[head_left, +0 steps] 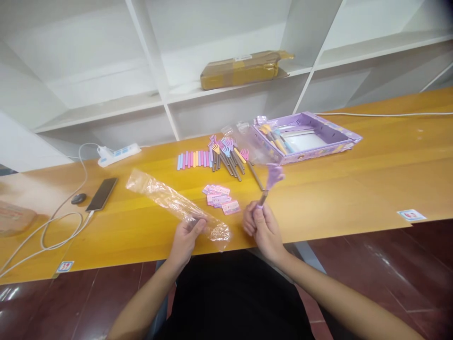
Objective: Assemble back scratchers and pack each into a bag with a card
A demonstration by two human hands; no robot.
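Observation:
My left hand (187, 238) pinches a long clear plastic sleeve (170, 200) that lies across the wooden table (336, 189), running up to the left. My right hand (262, 226) is closed on the handle of a purple hand-shaped stick (272, 179), held upright and slightly blurred. Between the hands lie small pink cards (221, 197). Further back sit a row of pastel sticks (193, 159) and a pile of hand-shaped sticks with metal shafts (230, 158).
A purple open box (311, 139) holds more sticks at the back right. A phone (102, 193), a mouse (78, 198), white cables and a power strip (118, 154) lie at the left. A brown parcel (244, 69) rests on the white shelf. A sticker (411, 215) sits far right.

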